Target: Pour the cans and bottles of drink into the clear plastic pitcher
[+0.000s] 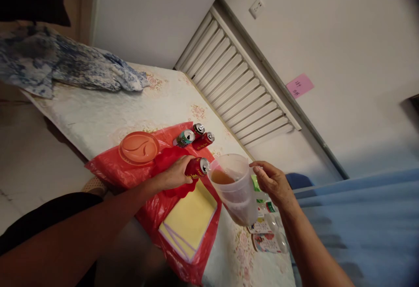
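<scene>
My left hand (177,174) is wrapped round a red drink can (197,167), whose top faces the rim of a translucent plastic pitcher (235,195). Brown liquid (222,177) shows inside the pitcher. By its handle on the right, my right hand (270,181) grips the pitcher. Whether liquid runs from the can is too small to tell. Just beyond my left hand stand a green can (184,138), a dark can (198,130) and another red can (203,141). Near my left wrist lies a folded yellow cloth (188,221) on red plastic sheeting (157,228).
An orange round lid or bowl (139,148) rests on the red plastic. Several clear bottles (268,242) are behind the pitcher at right. A patterned blue cloth (88,66) lies at the table's (108,108) far left. A white slatted rail (242,81) and blue curtain (363,217) border the table.
</scene>
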The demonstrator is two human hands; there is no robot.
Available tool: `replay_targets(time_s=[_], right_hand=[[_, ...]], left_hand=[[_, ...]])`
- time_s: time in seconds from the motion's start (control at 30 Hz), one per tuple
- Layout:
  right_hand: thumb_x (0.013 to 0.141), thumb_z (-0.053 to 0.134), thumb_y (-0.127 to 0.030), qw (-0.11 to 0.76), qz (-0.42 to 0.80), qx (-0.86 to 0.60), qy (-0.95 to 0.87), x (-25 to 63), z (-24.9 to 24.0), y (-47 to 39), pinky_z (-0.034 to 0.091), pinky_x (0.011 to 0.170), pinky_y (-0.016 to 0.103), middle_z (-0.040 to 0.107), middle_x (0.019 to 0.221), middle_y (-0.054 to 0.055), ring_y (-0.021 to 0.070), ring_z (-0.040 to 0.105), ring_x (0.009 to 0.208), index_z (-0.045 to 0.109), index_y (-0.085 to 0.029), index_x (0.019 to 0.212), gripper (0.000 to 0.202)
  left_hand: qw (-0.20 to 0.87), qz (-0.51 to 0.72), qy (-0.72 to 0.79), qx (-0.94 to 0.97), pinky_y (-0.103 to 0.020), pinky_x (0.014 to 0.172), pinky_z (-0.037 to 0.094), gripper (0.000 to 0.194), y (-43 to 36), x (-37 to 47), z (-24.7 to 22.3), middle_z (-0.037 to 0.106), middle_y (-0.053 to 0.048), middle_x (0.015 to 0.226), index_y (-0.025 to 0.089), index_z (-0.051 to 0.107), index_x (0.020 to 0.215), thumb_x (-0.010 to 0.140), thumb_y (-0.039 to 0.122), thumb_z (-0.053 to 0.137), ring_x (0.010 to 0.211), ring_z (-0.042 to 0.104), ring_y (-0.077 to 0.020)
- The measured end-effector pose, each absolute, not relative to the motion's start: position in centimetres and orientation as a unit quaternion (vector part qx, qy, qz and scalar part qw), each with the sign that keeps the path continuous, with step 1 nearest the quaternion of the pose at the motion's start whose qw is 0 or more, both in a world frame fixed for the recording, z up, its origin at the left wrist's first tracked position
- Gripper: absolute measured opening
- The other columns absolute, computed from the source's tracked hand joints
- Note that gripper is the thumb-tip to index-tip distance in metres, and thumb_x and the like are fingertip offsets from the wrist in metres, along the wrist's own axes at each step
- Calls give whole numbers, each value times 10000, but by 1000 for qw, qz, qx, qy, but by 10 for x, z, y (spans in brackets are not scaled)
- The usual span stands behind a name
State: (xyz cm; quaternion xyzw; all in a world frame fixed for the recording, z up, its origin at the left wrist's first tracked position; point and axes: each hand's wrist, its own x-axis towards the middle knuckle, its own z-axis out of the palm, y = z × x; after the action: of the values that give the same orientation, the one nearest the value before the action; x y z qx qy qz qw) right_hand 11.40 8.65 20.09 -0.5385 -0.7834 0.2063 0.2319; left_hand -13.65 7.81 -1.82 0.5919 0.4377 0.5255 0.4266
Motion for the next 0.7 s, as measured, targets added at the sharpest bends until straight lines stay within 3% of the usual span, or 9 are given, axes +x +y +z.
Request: replay_targets(time_s=[0.4,0.7], right_hand=[[801,662,-608,237,214,-550,-772,110,203,86,236,407,217,392,502,-61,86,317,445,722,-168,881,451],[809,654,-594,232,203,-547,-778,111,204,86,251,408,219,414,509,-57,89,335,446,723,-185,877,420]], left_hand=[[420,506,449,605,-404,906,516,525,75,-138,-12,645,-100,1147,189,568,1163,647,228,661,1064,631,-300],[426,502,453,601,-407,919,516,516,76,-138,-13,640,-83,1154,244,553,1152,651,222,675,1076,626,-287]])
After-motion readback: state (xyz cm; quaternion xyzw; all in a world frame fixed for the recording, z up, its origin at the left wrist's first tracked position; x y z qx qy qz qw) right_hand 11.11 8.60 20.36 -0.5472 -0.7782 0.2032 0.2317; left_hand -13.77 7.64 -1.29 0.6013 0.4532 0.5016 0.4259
